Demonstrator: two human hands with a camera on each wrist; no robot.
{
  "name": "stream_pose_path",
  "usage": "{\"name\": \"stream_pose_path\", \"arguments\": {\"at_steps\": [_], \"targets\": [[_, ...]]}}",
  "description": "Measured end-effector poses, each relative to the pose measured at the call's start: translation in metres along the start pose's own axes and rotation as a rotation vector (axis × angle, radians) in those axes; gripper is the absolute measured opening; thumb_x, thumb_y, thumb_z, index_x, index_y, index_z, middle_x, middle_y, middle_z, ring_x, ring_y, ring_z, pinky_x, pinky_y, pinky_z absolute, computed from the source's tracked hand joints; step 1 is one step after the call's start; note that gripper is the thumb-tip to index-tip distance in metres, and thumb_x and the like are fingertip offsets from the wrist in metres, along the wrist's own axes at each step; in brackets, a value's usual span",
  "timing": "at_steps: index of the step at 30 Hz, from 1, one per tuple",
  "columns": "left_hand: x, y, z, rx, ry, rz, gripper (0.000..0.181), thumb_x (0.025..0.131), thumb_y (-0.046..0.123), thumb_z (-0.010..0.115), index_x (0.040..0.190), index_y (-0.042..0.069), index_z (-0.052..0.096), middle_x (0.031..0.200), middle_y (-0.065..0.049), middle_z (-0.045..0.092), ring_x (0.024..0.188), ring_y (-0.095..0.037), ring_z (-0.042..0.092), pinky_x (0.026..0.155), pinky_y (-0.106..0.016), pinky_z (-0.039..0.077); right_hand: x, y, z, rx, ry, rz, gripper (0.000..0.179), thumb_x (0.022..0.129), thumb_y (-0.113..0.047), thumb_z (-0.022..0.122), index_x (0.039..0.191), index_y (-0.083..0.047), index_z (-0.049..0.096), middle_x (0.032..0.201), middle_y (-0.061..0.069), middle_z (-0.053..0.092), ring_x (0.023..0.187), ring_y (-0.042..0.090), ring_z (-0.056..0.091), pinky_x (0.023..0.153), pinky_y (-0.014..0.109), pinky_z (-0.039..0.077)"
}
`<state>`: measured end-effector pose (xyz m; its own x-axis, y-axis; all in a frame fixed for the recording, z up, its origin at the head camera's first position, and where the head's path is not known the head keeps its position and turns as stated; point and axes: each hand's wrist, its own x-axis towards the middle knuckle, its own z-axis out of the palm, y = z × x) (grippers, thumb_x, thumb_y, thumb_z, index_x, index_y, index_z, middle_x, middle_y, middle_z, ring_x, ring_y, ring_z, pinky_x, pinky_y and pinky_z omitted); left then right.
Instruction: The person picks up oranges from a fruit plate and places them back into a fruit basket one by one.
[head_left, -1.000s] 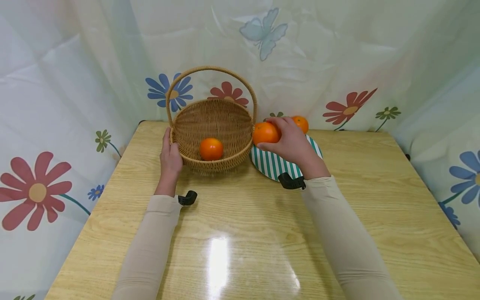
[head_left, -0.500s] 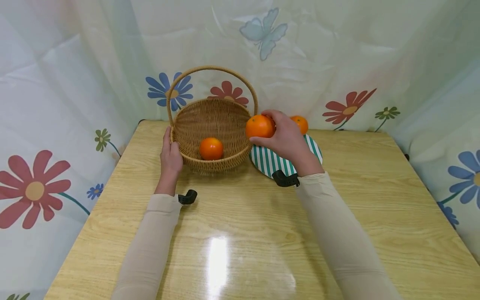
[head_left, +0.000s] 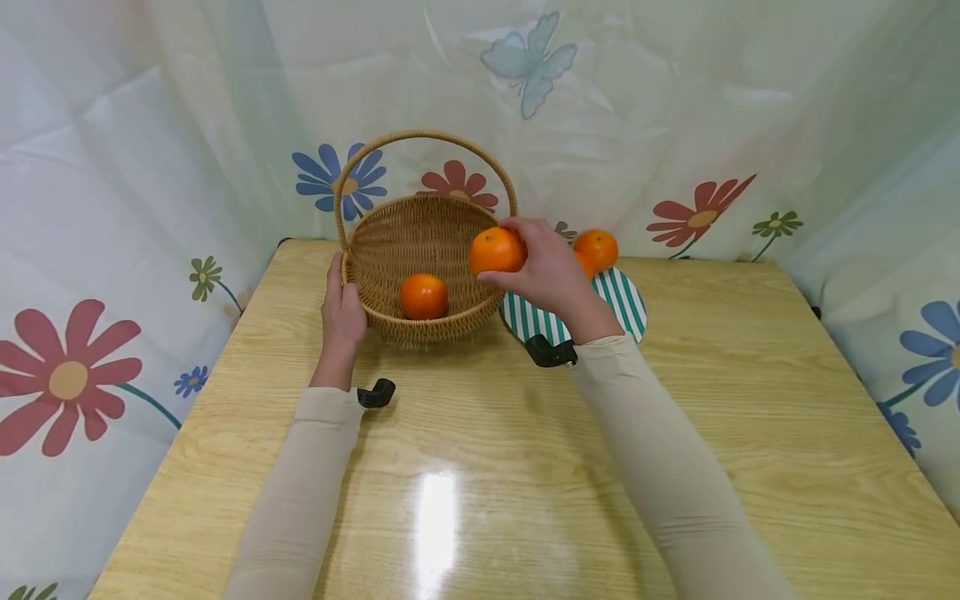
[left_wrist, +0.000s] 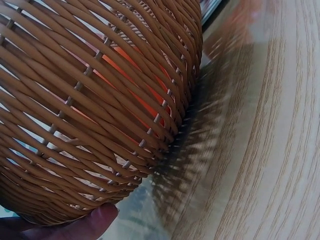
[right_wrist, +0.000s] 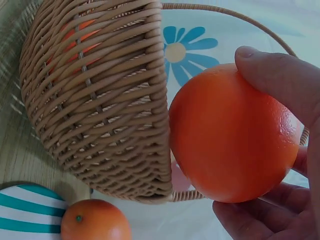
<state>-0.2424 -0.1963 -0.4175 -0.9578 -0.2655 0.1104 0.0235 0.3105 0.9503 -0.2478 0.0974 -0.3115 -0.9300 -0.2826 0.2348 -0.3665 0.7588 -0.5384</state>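
Over the right rim of the wicker basket [head_left: 420,250], the right hand [head_left: 551,271] is cupping an orange [head_left: 497,250] in curled fingers while the left hand [head_left: 341,312] is bracing the far-left wall with flat fingers, and clipping that rim risks knocking the fruit loose.

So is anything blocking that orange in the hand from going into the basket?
Nothing visible does. The right hand holds the orange over the right rim of the basket, below the handle's arch. One orange inside leaves room beside it.
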Motion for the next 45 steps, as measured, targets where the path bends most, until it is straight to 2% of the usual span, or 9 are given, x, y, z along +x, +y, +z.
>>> {"name": "stream_pose_path", "arguments": {"at_steps": [4,13,20,24,28,33,39,45], "targets": [[-0.001,-0.002,-0.001,-0.001,0.002,-0.005,0.056,0.099,0.032,0.024,0.153,0.046,0.012,0.162,0.004,0.017,0.146,-0.024,0.026,0.119,-0.043,0.023,0.005,-0.003,0.005,0.000,-0.019,-0.009,0.081,0.074,-0.054,0.076,0.139,-0.016,0.047,0.133,0.005,0.055,0.108,0.026,0.054,0.092,0.045,0.049],[-0.003,-0.003,-0.003,-0.001,0.009,-0.010,0.057,0.099,0.031,0.025,0.153,0.045,0.013,0.162,0.003,0.019,0.145,-0.025,0.028,0.119,-0.042,0.024,0.013,-0.008,0.014,-0.010,-0.073,-0.010,0.081,0.075,-0.050,0.078,0.139,-0.015,0.045,0.132,0.005,0.057,0.106,0.025,0.056,0.093,0.044,0.049],[-0.001,-0.005,-0.003,-0.005,0.019,-0.003,0.057,0.099,0.032,0.025,0.153,0.046,0.012,0.162,0.003,0.020,0.144,-0.025,0.030,0.118,-0.043,0.026,0.022,-0.012,0.018,-0.029,-0.125,-0.023,0.081,0.077,-0.044,0.078,0.143,-0.013,0.041,0.138,0.010,0.051,0.116,0.028,0.052,0.100,0.045,0.046],[0.000,-0.005,-0.003,-0.007,0.021,0.005,0.057,0.099,0.030,0.025,0.153,0.045,0.012,0.162,0.003,0.019,0.145,-0.024,0.028,0.119,-0.042,0.024,0.027,-0.012,0.020,-0.078,-0.145,-0.041,0.083,0.079,-0.043,0.077,0.148,-0.019,0.038,0.142,0.013,0.044,0.121,0.031,0.048,0.101,0.049,0.045],[0.001,-0.005,-0.004,-0.015,0.021,0.007,0.057,0.099,0.030,0.025,0.153,0.045,0.013,0.162,0.004,0.018,0.146,-0.024,0.027,0.119,-0.043,0.024,0.031,-0.011,0.024,-0.112,-0.169,-0.041,0.077,0.079,-0.044,0.076,0.146,-0.024,0.042,0.139,0.013,0.043,0.117,0.030,0.048,0.096,0.049,0.048],[0.000,-0.006,-0.005,-0.012,0.020,0.001,0.057,0.099,0.030,0.026,0.153,0.045,0.013,0.162,0.004,0.018,0.146,-0.024,0.026,0.120,-0.042,0.023,0.035,-0.013,0.030,-0.134,-0.199,-0.058,0.074,0.077,-0.041,0.077,0.141,-0.019,0.046,0.138,0.010,0.046,0.112,0.028,0.050,0.091,0.046,0.050],[0.001,-0.006,-0.004,-0.013,0.012,-0.003,0.056,0.100,0.030,0.025,0.153,0.045,0.012,0.162,0.004,0.017,0.147,-0.024,0.025,0.120,-0.044,0.022,0.040,-0.017,0.032,-0.215,-0.255,-0.079,0.075,0.077,-0.041,0.076,0.138,-0.012,0.045,0.132,0.010,0.053,0.105,0.028,0.053,0.090,0.043,0.050],[0.005,-0.002,-0.001,-0.016,0.000,0.004,0.057,0.100,0.029,0.026,0.153,0.045,0.012,0.162,0.004,0.017,0.147,-0.024,0.024,0.120,-0.041,0.022,0.044,-0.021,0.033,-0.285,-0.314,-0.082,0.072,0.079,-0.039,0.075,0.140,-0.014,0.047,0.141,0.013,0.045,0.113,0.029,0.051,0.096,0.045,0.047]]}}
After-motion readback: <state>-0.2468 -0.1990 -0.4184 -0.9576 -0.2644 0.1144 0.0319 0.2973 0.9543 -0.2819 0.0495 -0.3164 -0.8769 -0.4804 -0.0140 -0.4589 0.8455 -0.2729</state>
